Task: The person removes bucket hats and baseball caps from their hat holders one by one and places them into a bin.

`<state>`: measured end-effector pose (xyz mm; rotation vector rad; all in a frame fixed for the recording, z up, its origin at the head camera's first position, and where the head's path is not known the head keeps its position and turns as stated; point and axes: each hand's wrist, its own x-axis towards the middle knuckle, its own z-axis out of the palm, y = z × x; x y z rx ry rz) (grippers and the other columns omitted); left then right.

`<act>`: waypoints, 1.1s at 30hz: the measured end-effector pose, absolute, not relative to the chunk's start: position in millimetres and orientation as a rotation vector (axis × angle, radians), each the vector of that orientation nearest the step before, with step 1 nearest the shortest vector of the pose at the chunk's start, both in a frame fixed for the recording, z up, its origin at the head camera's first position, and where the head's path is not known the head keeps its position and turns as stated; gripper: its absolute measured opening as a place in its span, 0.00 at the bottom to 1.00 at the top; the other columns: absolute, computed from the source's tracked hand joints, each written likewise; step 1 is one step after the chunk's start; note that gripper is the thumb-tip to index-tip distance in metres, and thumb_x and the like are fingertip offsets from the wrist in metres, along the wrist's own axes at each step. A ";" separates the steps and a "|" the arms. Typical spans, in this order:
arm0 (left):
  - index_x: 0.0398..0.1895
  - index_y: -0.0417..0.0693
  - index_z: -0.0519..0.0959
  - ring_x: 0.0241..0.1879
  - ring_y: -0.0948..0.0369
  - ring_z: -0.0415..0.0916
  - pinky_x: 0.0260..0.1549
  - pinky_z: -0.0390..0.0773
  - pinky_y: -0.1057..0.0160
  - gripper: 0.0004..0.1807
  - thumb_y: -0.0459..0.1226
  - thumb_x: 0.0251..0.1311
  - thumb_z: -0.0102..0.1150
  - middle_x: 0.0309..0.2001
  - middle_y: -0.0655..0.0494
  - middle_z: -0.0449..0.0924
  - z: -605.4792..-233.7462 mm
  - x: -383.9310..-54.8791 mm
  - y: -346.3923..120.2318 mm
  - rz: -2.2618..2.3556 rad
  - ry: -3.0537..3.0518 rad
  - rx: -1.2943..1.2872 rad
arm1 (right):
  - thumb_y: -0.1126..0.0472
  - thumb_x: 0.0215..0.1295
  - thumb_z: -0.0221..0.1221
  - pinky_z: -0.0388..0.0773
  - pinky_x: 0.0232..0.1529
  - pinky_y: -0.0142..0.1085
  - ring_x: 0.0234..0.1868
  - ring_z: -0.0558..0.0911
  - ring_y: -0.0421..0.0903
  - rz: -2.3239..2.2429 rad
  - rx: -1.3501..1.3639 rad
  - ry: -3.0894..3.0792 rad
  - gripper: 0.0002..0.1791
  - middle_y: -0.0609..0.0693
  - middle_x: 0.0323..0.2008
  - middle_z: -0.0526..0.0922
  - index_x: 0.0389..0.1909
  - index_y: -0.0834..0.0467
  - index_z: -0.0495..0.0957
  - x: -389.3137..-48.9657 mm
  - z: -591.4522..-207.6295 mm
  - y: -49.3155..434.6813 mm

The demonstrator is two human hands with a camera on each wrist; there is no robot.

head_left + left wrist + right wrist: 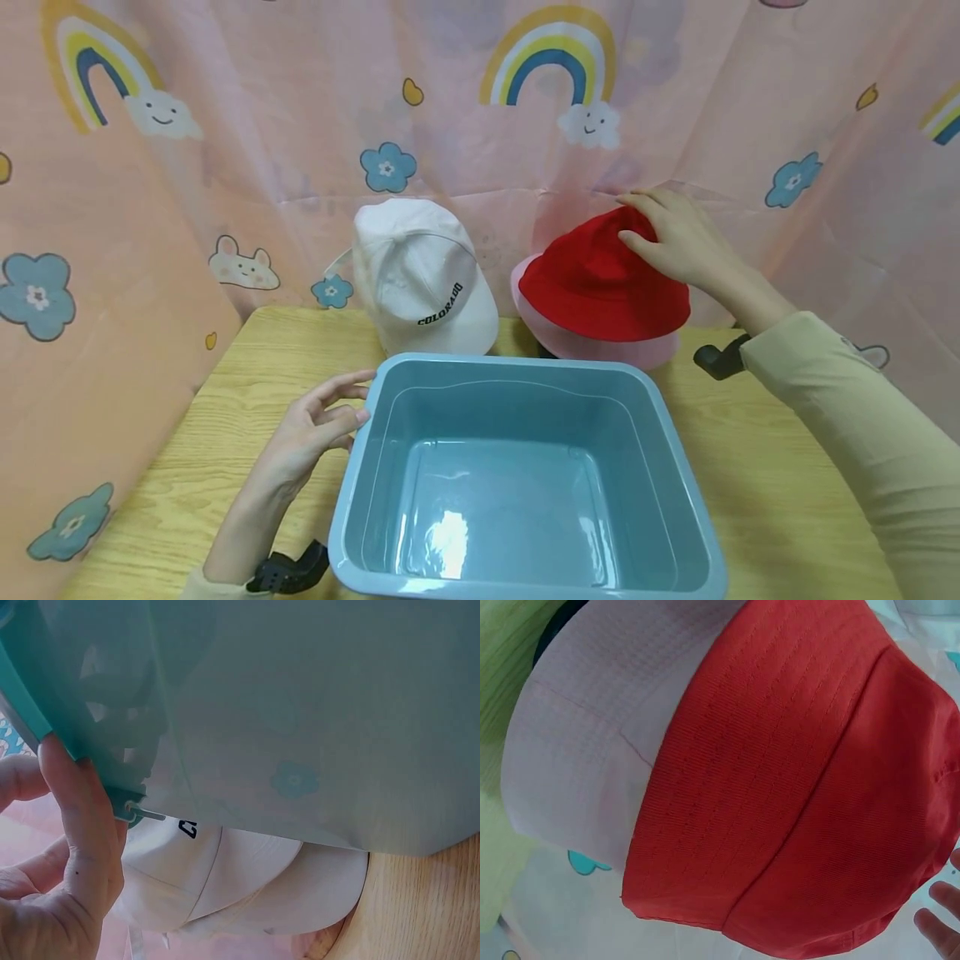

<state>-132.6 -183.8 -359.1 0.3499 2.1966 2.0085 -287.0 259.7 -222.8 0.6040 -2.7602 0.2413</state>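
Note:
A light blue plastic tub (513,517) stands at the front of the wooden table. My left hand (318,425) is at its left rim, fingertips against the outer edge; the left wrist view shows those fingers (79,817) along the tub's side. Behind the tub sits a white baseball cap (427,279) lettered COLORADO. To its right, a red bucket hat (600,271) lies over a pink hat (645,354). My right hand (678,237) rests at the red hat's crown, thumb in front, fingers behind. Only fingertips (937,922) show in the right wrist view.
A pink curtain (457,125) with rainbows, clouds and flowers hangs behind the table (217,425). Something black (546,352) shows under the pink hat. More pale brims (330,889) lie under the white cap. Both wrists carry a black mount (720,360).

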 end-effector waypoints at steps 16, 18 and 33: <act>0.66 0.40 0.66 0.34 0.66 0.81 0.31 0.81 0.63 0.27 0.34 0.64 0.57 0.50 0.54 0.73 -359.0 -132.2 -182.5 1.997 2.218 0.328 | 0.60 0.68 0.53 0.61 0.63 0.63 0.64 0.65 0.65 0.222 0.602 -2.751 0.26 0.64 0.66 0.67 0.67 0.57 0.67 -305.2 -227.9 258.1; 0.66 0.40 0.67 0.34 0.66 0.82 0.31 0.81 0.63 0.27 0.34 0.64 0.57 0.50 0.53 0.73 -358.7 -132.1 -182.5 1.996 2.216 0.322 | 0.60 0.68 0.52 0.62 0.63 0.63 0.64 0.65 0.65 0.232 0.593 -2.752 0.26 0.65 0.66 0.67 0.67 0.57 0.67 -305.3 -228.8 257.7; 0.66 0.40 0.66 0.33 0.66 0.81 0.31 0.81 0.64 0.27 0.34 0.64 0.57 0.49 0.53 0.73 -359.9 -133.1 -182.7 2.003 2.210 0.313 | 0.64 0.65 0.54 0.65 0.61 0.61 0.60 0.68 0.65 0.241 0.558 -2.717 0.25 0.66 0.59 0.73 0.64 0.60 0.70 -307.8 -232.1 256.7</act>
